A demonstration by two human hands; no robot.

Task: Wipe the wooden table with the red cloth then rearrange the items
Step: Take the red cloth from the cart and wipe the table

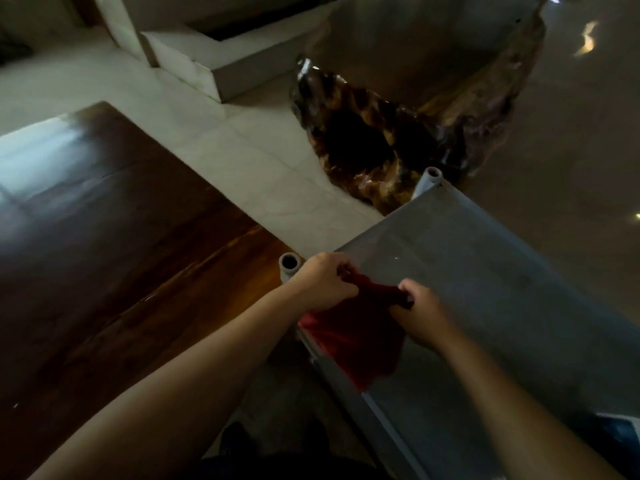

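The red cloth [349,337] hangs over the near edge of a grey metal shelf top [485,289]. My left hand [323,280] and my right hand [420,311] each pinch its upper edge, which is stretched between them above the shelf. The dark glossy wooden table [104,237] lies to the left of both hands, with nothing visible on the part in view.
The shelf has round corner posts [290,264], one right beside my left hand. A large polished wooden root sculpture [388,143] stands beyond the shelf on the pale tiled floor [242,143]. A white stone step [207,60] lies further back. A blue object [620,431] shows at the right edge.
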